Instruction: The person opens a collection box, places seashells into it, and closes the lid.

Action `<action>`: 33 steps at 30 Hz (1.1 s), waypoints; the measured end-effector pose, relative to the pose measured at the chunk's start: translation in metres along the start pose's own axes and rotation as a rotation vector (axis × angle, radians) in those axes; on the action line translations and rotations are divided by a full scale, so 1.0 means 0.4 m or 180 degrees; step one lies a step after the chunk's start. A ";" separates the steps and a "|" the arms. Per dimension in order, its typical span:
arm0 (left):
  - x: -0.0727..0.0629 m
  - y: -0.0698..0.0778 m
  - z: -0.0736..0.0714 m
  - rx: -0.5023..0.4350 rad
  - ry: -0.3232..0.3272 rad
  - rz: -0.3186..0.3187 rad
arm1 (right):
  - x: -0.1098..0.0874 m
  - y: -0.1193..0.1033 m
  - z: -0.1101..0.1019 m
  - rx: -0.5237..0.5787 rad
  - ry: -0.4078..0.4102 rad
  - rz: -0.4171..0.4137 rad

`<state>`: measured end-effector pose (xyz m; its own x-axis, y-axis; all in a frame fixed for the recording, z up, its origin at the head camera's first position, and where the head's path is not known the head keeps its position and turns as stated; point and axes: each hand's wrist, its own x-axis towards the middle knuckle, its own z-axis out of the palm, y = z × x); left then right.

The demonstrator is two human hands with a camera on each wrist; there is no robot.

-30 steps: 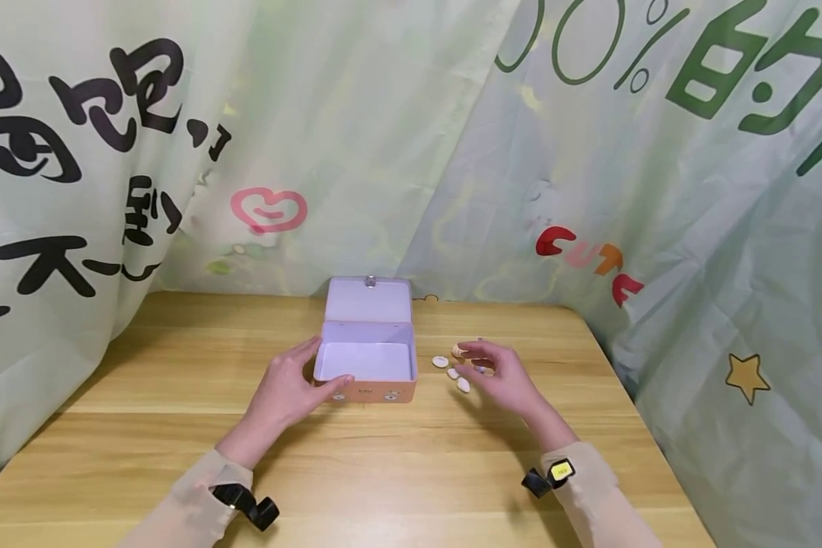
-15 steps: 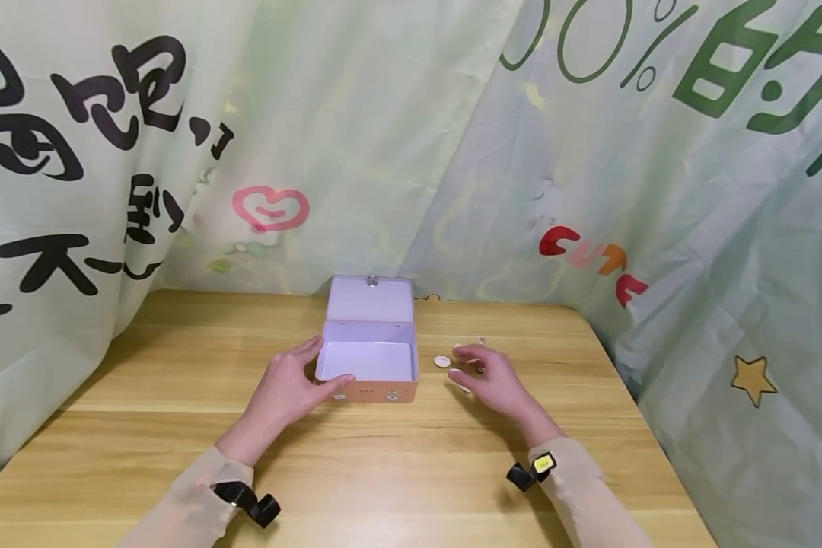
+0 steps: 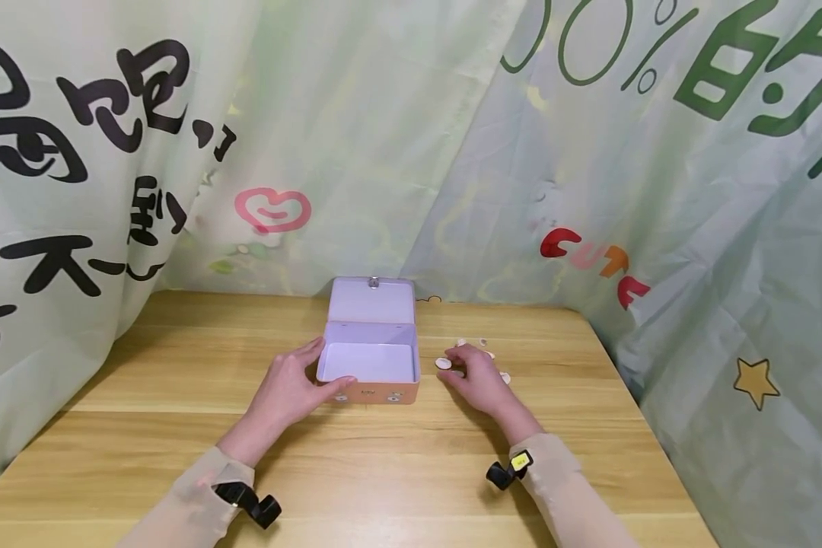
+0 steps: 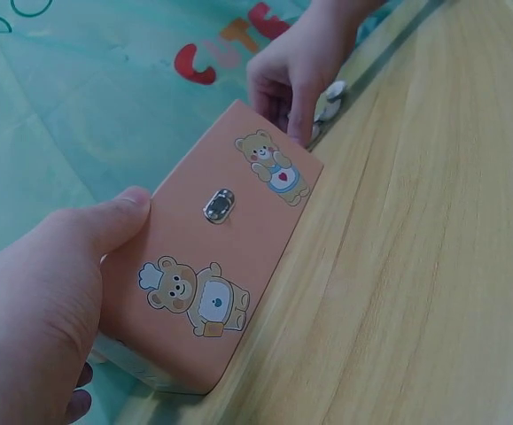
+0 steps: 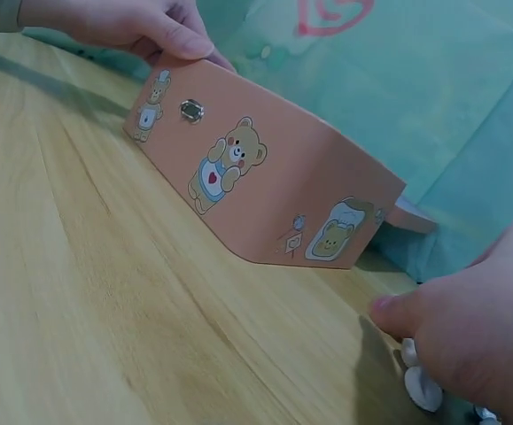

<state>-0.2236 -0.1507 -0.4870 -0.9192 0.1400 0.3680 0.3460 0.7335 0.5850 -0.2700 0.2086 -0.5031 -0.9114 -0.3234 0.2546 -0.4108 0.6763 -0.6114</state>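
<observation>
An orange tin box (image 3: 367, 391) with bear pictures and a pale lilac inside stands on the table, its lid (image 3: 372, 300) raised at the back. My left hand (image 3: 289, 392) grips its near left corner, thumb along the front and fingers at the left side. In the left wrist view the metal clasp (image 4: 220, 205) shows on the box's front. To the right of the box, my right hand (image 3: 482, 382) reaches down with bent fingers over several small white pieces. A white oval piece (image 3: 443, 364) lies by its thumb and fingertips. I cannot tell whether the fingers pinch a piece.
More small pieces (image 3: 482, 342) lie behind and to the right of the right hand, one white piece (image 3: 505, 377) near its knuckles. The wooden table (image 3: 383, 472) ends at a printed cloth curtain (image 3: 356, 152) at the back and sides.
My right hand has moved left and closer to the box, uncovering pieces behind it and to its right. The left hand and the box stay in place.
</observation>
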 end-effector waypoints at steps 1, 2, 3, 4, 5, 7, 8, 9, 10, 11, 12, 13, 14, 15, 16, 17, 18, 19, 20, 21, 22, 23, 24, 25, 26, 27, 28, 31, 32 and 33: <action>0.000 0.001 0.000 0.0007 -0.0001 0.0011 | 0.002 0.000 0.002 -0.0006 0.0005 0.0017; 0.000 0.001 -0.001 0.0003 0.0001 0.0018 | 0.004 0.002 0.005 -0.0029 0.0009 0.0017; 0.000 0.002 -0.002 -0.0021 -0.0012 0.0012 | 0.006 0.004 0.008 -0.0042 0.0009 0.0019; -0.001 0.003 -0.002 -0.0041 -0.0024 0.0008 | 0.007 0.004 0.010 -0.0048 0.0005 0.0030; -0.001 0.004 -0.002 -0.0054 -0.0027 0.0009 | 0.008 0.005 0.012 -0.0069 -0.0005 0.0042; -0.002 0.006 -0.003 -0.0066 -0.0018 0.0018 | 0.008 0.007 0.014 -0.0088 -0.0034 0.0071; -0.002 0.007 -0.003 -0.0080 -0.0013 0.0018 | 0.009 0.007 0.015 -0.0096 -0.0053 0.0076; -0.002 0.007 -0.003 -0.0081 -0.0004 0.0021 | 0.009 0.007 0.015 -0.0096 -0.0068 0.0083; -0.002 0.007 -0.003 -0.0077 0.0006 0.0026 | 0.009 0.007 0.015 -0.0097 -0.0081 0.0086; -0.002 0.006 -0.003 -0.0077 0.0009 0.0022 | 0.009 0.007 0.015 -0.0096 -0.0092 0.0081; -0.002 0.005 -0.002 -0.0084 0.0011 0.0018 | 0.010 0.008 0.015 -0.0090 -0.0102 0.0071; -0.002 0.005 -0.002 -0.0081 0.0016 0.0020 | 0.009 0.007 0.014 -0.0083 -0.0109 0.0067; -0.002 0.003 -0.001 -0.0079 0.0017 0.0020 | 0.009 0.007 0.013 -0.0073 -0.0106 0.0064; -0.002 0.003 -0.001 -0.0083 0.0019 0.0021 | 0.009 0.005 0.012 -0.0065 -0.0095 0.0061; -0.002 0.002 -0.001 -0.0085 0.0021 0.0025 | 0.008 0.003 0.010 -0.0053 -0.0084 0.0054; -0.002 0.001 0.000 -0.0090 0.0023 0.0026 | 0.008 0.001 0.008 -0.0030 -0.0073 0.0050; -0.002 0.001 -0.001 -0.0095 0.0024 0.0022 | 0.009 -0.001 0.005 -0.0006 -0.0061 0.0043; -0.002 0.002 -0.001 -0.0100 0.0027 0.0016 | 0.008 -0.006 0.001 0.0029 -0.0048 0.0040; -0.002 0.003 -0.001 -0.0118 0.0025 0.0004 | 0.009 -0.011 -0.004 0.0077 -0.0041 0.0022; -0.002 0.004 -0.002 -0.0126 0.0026 -0.0008 | 0.010 -0.018 -0.010 0.0127 -0.0037 0.0003; -0.001 0.004 -0.002 -0.0130 0.0025 -0.0020 | 0.011 -0.025 -0.016 0.0185 -0.0039 -0.0014; -0.001 0.004 -0.003 -0.0136 0.0021 -0.0033 | 0.013 -0.032 -0.022 0.0244 -0.0044 -0.0033; -0.001 0.006 -0.004 -0.0140 0.0018 -0.0044 | 0.015 -0.040 -0.029 0.0300 -0.0050 -0.0054; -0.001 0.006 -0.005 -0.0142 0.0017 -0.0051 | 0.018 -0.049 -0.036 0.0347 -0.0063 -0.0073; -0.001 0.007 -0.005 -0.0137 0.0012 -0.0058 | 0.020 -0.058 -0.043 0.0383 -0.0078 -0.0083; -0.001 0.007 -0.005 -0.0134 0.0007 -0.0063 | 0.022 -0.066 -0.049 0.0410 -0.0079 -0.0105; -0.001 0.007 -0.005 -0.0138 0.0002 -0.0066 | 0.024 -0.074 -0.055 0.0442 -0.0086 -0.0115; -0.002 0.006 -0.002 -0.0144 -0.0009 -0.0075 | 0.030 -0.099 -0.068 0.0491 -0.0112 -0.0147; -0.002 0.006 -0.002 -0.0148 -0.0011 -0.0076 | 0.033 -0.107 -0.071 0.0504 -0.0120 -0.0157; -0.002 0.006 -0.001 -0.0155 -0.0009 -0.0075 | 0.036 -0.114 -0.073 0.0516 -0.0127 -0.0177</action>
<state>-0.2218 -0.1493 -0.4855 -0.9277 0.1249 0.3518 0.3328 0.7035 0.6279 -0.2650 0.1924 -0.4494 -0.8843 -0.3856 0.2634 -0.4481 0.5420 -0.7110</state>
